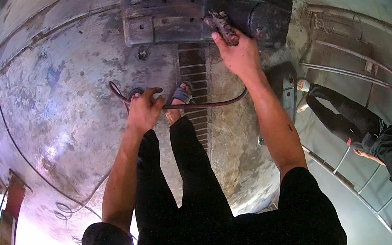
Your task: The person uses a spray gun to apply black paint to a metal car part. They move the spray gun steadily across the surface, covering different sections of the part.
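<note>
My left hand [143, 113] is closed on a dark hose [208, 104], which loops beside it and runs right toward beneath my right forearm. My right hand [239, 54] grips a grimy, dark hand tool [225, 30], its exact kind unclear, over a large dark metal panel [163, 12] with holes and raised sections at the top of the view. My sandalled feet [180, 94] show behind the hose, on stained concrete [64, 102].
A slotted drain grate [191, 61] crosses the floor. A thin cable [27, 154] trails and coils at left, near a reddish-brown metal piece [9, 213]. At right, another person [373, 140] holds something small beside metal railings [349, 180].
</note>
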`<action>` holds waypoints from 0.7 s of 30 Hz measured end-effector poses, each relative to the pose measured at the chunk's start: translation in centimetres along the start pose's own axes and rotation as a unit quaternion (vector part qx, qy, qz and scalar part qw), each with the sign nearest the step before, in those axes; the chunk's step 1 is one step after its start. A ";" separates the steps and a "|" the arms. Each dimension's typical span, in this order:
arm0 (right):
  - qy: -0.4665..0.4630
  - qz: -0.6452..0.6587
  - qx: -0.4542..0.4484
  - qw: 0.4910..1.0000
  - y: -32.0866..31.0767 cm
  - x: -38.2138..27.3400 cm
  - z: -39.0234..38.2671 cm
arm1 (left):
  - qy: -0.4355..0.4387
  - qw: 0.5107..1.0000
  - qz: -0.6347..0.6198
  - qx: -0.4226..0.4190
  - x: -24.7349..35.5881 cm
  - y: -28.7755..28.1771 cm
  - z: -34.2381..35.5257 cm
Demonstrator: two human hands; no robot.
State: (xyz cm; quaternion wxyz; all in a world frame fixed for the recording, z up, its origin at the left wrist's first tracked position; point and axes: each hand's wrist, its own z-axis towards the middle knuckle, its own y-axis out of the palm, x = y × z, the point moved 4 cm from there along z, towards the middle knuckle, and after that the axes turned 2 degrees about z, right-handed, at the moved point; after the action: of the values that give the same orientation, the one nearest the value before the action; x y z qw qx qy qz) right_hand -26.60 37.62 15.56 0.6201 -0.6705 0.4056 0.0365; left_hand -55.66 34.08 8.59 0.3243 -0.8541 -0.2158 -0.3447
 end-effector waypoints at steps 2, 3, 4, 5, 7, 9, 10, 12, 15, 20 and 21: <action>0.016 0.004 0.005 1.000 -0.6 1.4 0.1 | 0.039 0.999 -0.003 0.028 0.9 0.7 0.3; 0.025 0.005 0.006 1.000 -0.8 2.1 0.1 | 0.036 0.999 -0.006 0.028 1.2 1.2 0.5; 0.012 0.007 0.015 1.000 -1.1 2.6 0.3 | 0.033 0.999 -0.009 0.027 1.5 1.5 0.7; 0.000 0.010 0.023 1.000 -1.3 3.1 0.4 | 0.013 1.000 -0.011 0.017 1.7 2.0 0.9; 0.003 -0.008 0.027 1.000 -2.0 4.5 0.6 | 0.004 1.000 -0.010 0.003 2.3 2.6 1.0; 0.028 -0.048 0.020 0.998 -2.7 5.7 0.8 | -0.009 1.000 -0.003 -0.023 2.8 3.2 1.3; 0.029 -0.056 0.025 0.998 -3.1 6.1 0.8 | -0.009 0.999 0.002 -0.037 3.0 3.5 1.5; 0.018 -0.074 0.038 0.996 -4.0 6.5 0.8 | -0.005 0.999 0.009 -0.050 3.5 4.1 1.6; 0.013 -0.089 0.033 0.995 -4.9 6.5 0.7 | 0.021 0.999 0.011 -0.042 4.1 4.5 1.7; 0.034 -0.025 0.021 0.999 -3.4 5.4 -0.5 | 0.027 0.999 0.005 -0.024 3.0 3.7 0.8; 0.049 -0.007 0.015 0.999 -2.6 5.0 -1.0 | 0.020 0.999 0.012 -0.030 2.3 3.4 0.4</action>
State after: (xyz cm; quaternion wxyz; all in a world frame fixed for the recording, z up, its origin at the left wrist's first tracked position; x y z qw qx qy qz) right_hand -22.22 34.00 15.17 0.6094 -0.6653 0.4312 -0.0067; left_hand -51.92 32.36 8.68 0.3074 -0.8587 -0.1886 -0.3640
